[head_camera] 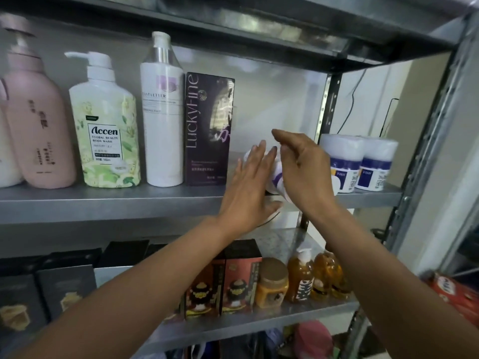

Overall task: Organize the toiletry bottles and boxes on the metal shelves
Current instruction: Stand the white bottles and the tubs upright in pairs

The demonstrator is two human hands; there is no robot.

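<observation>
On the upper metal shelf [108, 200] stand a pink pump bottle [39, 125], a green floral Accen body wash [108, 136], a tall white bottle [162, 117] and a dark purple LuckyFine box [207, 130]. Right of the box, a white bottle with purple markings [277, 174] lies on the shelf, mostly hidden behind my hands. My left hand [248, 187] is flat with straight fingers against its left side. My right hand [303, 172] hovers over its right side with relaxed fingers; whether it touches the bottle is unclear.
Two white jars with blue labels [360, 161] stand at the shelf's right end. The lower shelf [259, 325] carries dark boxes [64, 288], red-orange boxes [233, 281], an orange jar [272, 283] and amber pump bottles [313, 275]. A steel upright [425, 161] borders the right side.
</observation>
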